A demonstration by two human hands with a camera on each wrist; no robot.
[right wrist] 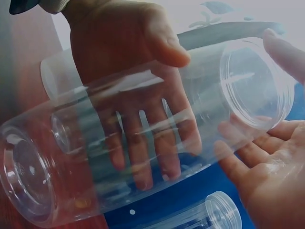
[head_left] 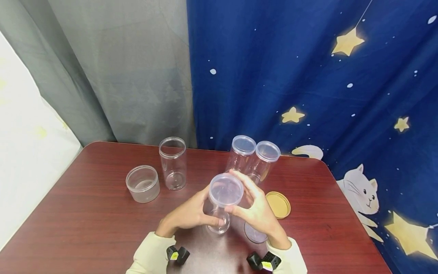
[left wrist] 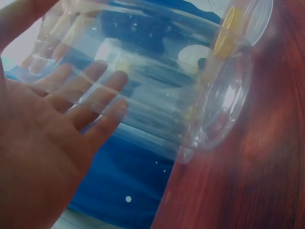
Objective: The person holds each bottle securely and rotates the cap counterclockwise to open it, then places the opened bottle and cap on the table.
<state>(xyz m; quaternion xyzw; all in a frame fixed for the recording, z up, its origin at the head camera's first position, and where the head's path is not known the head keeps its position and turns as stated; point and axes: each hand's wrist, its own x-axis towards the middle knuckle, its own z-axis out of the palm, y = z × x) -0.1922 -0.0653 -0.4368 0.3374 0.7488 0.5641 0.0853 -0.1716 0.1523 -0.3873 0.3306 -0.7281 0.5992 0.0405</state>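
A tall clear plastic jar (head_left: pixel 219 224) stands between my two hands, with a translucent lid (head_left: pixel 226 189) over its mouth. My left hand (head_left: pixel 191 211) holds the jar's body from the left, its thumb across the near side. In the right wrist view, the left fingers show through the clear wall (right wrist: pixel 71 143). My right hand (head_left: pixel 256 209) grips the lid end from the right, thumb in front and fingers behind. The jar's round base (left wrist: pixel 224 100) appears close over the table in the left wrist view.
Two lidded clear jars (head_left: pixel 243 145) (head_left: pixel 268 152) stand behind my right hand. To the left are a tall lidless jar (head_left: pixel 173 167) and a short wide one (head_left: pixel 143 190). A gold lid (head_left: pixel 278 205) and a translucent disc (head_left: pixel 256 234) lie by my right forearm on the red-brown table (head_left: pixel 85 220).
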